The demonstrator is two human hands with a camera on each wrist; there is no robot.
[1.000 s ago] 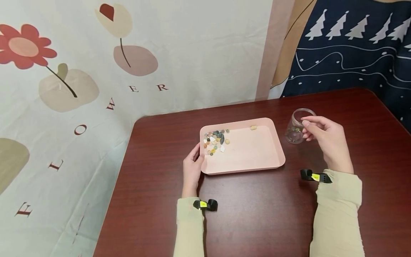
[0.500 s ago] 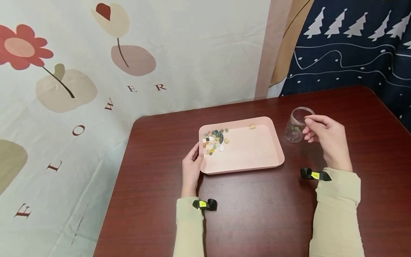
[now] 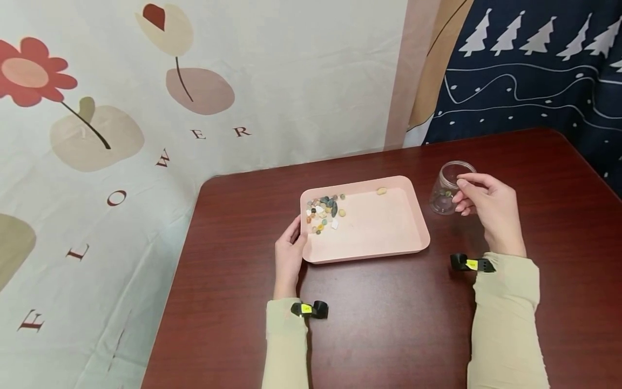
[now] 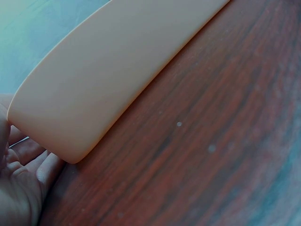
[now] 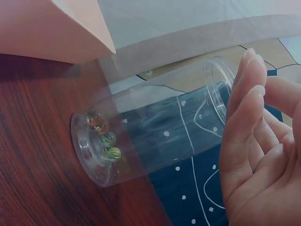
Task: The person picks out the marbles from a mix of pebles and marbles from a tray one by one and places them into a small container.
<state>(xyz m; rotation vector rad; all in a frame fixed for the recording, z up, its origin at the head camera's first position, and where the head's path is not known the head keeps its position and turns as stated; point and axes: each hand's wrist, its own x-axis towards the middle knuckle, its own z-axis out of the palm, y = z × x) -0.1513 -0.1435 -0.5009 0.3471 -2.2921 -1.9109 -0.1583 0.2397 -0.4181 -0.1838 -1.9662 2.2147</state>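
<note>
My left hand grips the near-left edge of a shallow pink tray, thumb inside and fingers against the outer wall; the left wrist view shows its fingers beneath the corner. Small colourful pebbles and beads are clustered in the tray's left end. A yellowish stone lies alone by the far wall. To the right, a clear jar stands upright, with several glass marbles at its bottom. My right hand is at the jar's mouth, thumb and index finger close together. Whether they hold anything is hidden.
The dark red-brown table extends in front of the tray and both arms. Behind it hangs a pale cloth with flower prints, and at the right a navy cloth with white trees. Each wrist wears a black camera band.
My right hand shifts slightly right, then back left, beside the jar's rim. The left hand, tray and jar stay in place; the head view drifts a little.
</note>
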